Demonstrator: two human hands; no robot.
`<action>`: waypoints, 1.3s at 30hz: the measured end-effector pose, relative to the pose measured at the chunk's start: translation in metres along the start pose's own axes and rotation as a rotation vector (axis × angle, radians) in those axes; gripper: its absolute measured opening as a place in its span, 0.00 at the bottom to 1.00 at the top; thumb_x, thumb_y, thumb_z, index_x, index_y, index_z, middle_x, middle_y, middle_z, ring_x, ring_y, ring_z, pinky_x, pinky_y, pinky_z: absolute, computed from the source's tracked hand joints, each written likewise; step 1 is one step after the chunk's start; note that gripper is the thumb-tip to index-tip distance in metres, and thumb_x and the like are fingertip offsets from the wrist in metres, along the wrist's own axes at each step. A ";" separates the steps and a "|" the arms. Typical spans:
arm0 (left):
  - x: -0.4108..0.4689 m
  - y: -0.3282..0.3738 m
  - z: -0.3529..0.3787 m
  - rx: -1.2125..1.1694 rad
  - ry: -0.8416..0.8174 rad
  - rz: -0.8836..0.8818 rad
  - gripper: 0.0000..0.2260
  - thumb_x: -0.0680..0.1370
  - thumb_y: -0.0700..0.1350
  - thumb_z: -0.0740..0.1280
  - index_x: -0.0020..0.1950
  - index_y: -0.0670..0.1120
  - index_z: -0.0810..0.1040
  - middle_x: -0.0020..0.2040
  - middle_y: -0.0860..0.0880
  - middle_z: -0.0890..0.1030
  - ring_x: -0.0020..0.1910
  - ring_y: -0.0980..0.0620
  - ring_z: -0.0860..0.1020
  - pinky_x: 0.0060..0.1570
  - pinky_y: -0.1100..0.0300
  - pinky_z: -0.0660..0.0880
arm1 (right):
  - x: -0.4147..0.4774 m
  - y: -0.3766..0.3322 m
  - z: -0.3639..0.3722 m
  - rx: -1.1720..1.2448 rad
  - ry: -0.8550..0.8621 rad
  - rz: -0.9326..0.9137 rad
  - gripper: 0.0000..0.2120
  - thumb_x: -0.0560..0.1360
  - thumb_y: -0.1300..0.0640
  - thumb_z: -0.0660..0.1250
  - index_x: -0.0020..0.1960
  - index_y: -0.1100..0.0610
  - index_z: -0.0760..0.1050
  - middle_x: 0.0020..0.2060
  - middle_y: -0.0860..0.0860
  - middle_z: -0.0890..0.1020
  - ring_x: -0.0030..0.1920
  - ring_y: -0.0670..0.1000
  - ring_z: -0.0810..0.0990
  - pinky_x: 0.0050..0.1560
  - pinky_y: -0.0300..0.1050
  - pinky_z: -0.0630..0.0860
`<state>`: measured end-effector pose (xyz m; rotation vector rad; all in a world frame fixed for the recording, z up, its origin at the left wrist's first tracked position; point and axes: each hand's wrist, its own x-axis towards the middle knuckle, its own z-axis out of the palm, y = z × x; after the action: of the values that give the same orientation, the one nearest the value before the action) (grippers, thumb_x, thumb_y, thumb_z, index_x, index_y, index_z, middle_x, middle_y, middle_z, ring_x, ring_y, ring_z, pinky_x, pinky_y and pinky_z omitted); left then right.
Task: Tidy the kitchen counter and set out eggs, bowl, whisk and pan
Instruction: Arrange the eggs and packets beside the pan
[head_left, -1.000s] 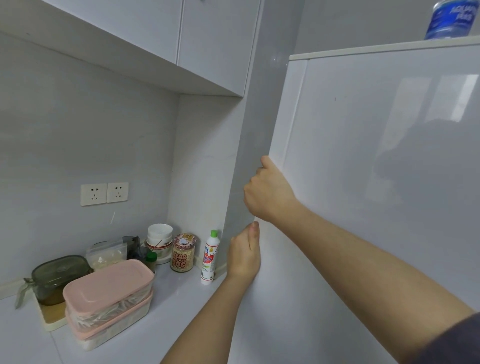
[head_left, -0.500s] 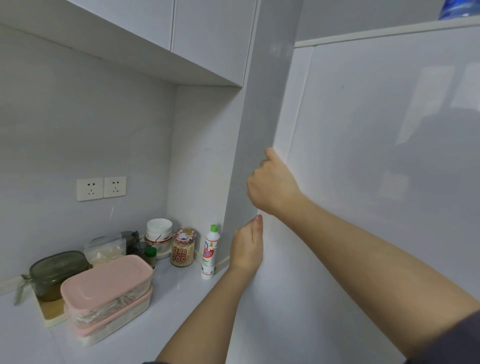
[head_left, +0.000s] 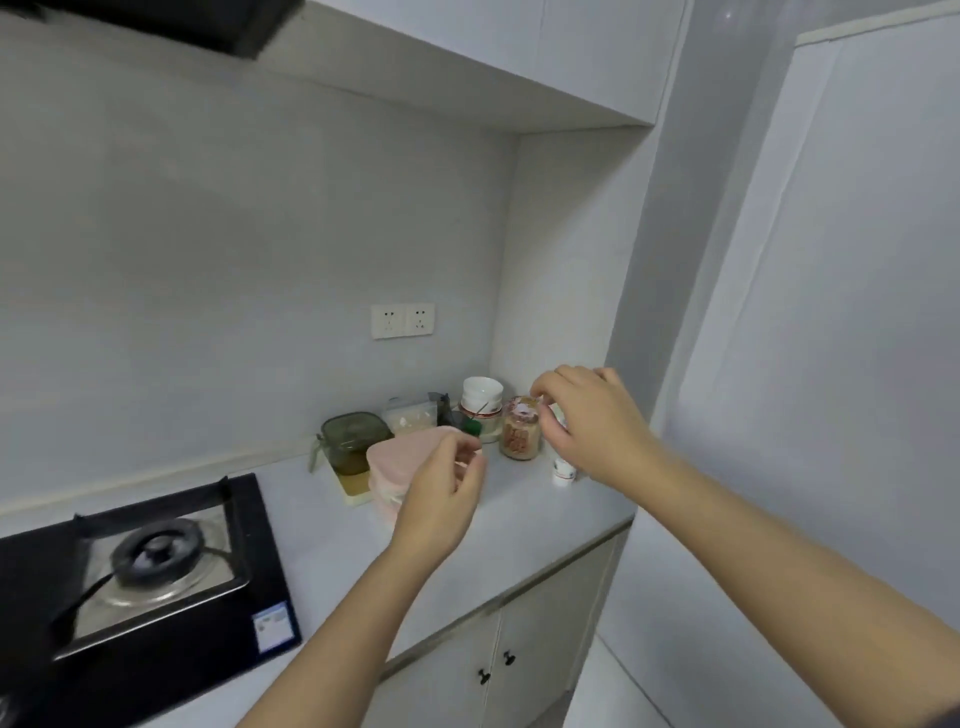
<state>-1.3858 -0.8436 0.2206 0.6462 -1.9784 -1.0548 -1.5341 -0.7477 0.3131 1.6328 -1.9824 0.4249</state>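
Hands reach over the counter (head_left: 519, 525): left hand (head_left: 441, 499) and right hand (head_left: 587, 421) loosely curled, empty, best clearing corner jars one by one.

White table (head_left: 524, 525), gas hob (head_left: 140, 577) set in at left end. Far right corner cluster: pink stacked boxes (head_left: 400, 462), dark glass container (head_left: 356, 441) on small board, white bowl stack (head_left: 482, 400), printed jar (head_left: 519, 431), small white bottle (head_left: 563, 470) nr right edge.

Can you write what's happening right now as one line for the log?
left hand: empty, over pink boxes | right hand: empty, by snack jar | counter: cluttered | eggs, bowl, whisk, pan: not seen
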 end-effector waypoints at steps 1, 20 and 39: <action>-0.016 -0.007 -0.024 0.013 0.029 -0.023 0.05 0.80 0.47 0.61 0.55 0.52 0.73 0.50 0.56 0.78 0.49 0.55 0.76 0.49 0.58 0.75 | -0.006 -0.023 0.009 0.074 -0.001 -0.011 0.14 0.73 0.51 0.55 0.50 0.53 0.77 0.43 0.47 0.80 0.45 0.52 0.78 0.49 0.51 0.69; -0.450 -0.080 -0.499 0.291 0.747 -0.490 0.08 0.77 0.42 0.66 0.44 0.57 0.76 0.42 0.60 0.80 0.45 0.57 0.78 0.44 0.55 0.77 | -0.118 -0.673 0.038 1.239 -0.401 -0.234 0.07 0.77 0.60 0.63 0.51 0.51 0.77 0.44 0.41 0.79 0.46 0.43 0.77 0.46 0.36 0.75; -0.519 -0.265 -0.750 0.519 0.856 -0.818 0.07 0.77 0.40 0.65 0.46 0.53 0.77 0.45 0.59 0.79 0.47 0.61 0.77 0.45 0.58 0.78 | -0.026 -0.979 0.192 1.193 -0.864 -0.306 0.08 0.76 0.60 0.61 0.50 0.52 0.77 0.45 0.45 0.79 0.45 0.44 0.77 0.44 0.35 0.74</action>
<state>-0.4574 -0.9424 0.0459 1.9216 -1.1832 -0.4836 -0.6186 -1.0479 0.0539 3.2401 -2.0376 1.0317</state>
